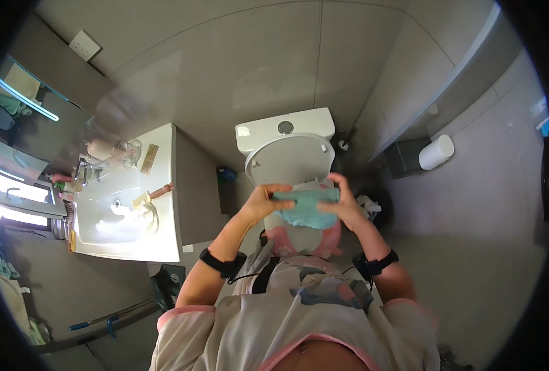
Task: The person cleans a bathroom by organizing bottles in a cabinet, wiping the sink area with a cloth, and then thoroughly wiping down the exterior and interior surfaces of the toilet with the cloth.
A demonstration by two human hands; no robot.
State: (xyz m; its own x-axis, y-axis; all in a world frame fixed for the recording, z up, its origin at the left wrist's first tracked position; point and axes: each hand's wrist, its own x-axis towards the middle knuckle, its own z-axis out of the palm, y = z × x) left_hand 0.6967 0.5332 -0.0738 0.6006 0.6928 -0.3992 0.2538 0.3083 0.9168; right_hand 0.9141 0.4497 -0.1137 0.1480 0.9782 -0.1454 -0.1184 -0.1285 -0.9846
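A teal cloth (308, 210), folded into a band, is stretched between my two hands above the toilet. At its left end my left hand (265, 203) is closed, with the thumb laid along the front. My right hand (347, 204) grips the right end in the same way, its fingers slightly blurred. Behind the cloth, the toilet (290, 157) has its white lid raised against the cistern. Below the cloth's lower edge shows a pink patterned piece (280, 241) at the front of the toilet. The cloth and my hands hide most of the bowl.
On the left, a white washbasin (169, 229) holds a wooden-handled brush (160, 191) at its near edge. Right of the toilet are a toilet brush (343, 145) and a dark bin (382, 204). Farther right sits a white cylinder (436, 153). A blue-handled pole (110, 319) lies lower left.
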